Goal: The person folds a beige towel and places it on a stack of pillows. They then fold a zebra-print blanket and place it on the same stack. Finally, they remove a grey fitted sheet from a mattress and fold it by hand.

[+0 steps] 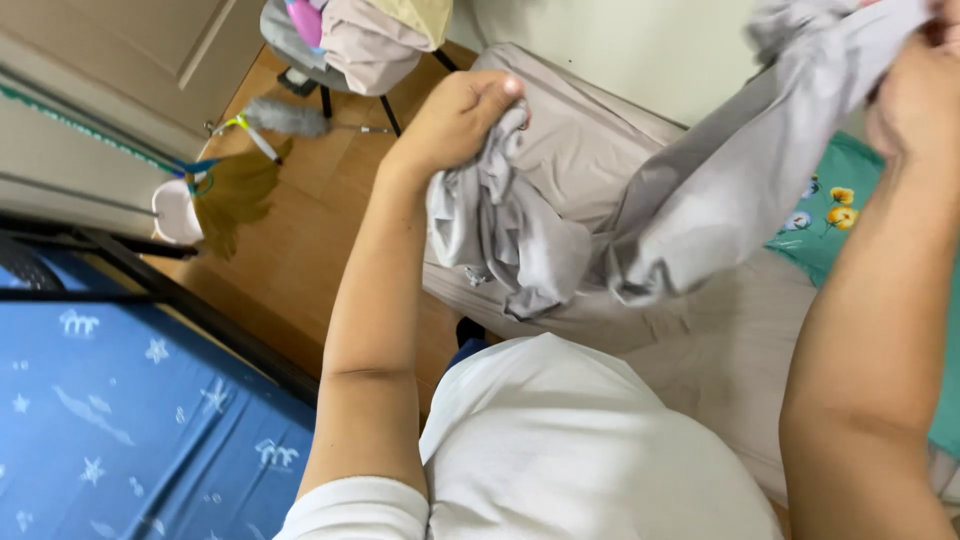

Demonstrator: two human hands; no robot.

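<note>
Left hand (458, 118): fingers closed on a bunched end of the grey garment (660, 200).
Right hand (915, 95): fingers gripped on its other end, above the bed (580, 150).

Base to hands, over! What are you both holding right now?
Left hand shut on crumpled grey cloth garment. Right hand grips its other end, raised. Garment hangs over beige bed sheet. Nothing in the way.

Left hand (458, 118) gripping one bunched end of grey garment (640, 190); right hand (915, 95) clutching the other end, cloth stretched between over beige bed sheet (700, 340). Wooden floor (300, 220) at left, with grey duster (285, 117) and blue patterned mattress (130, 410)
</note>
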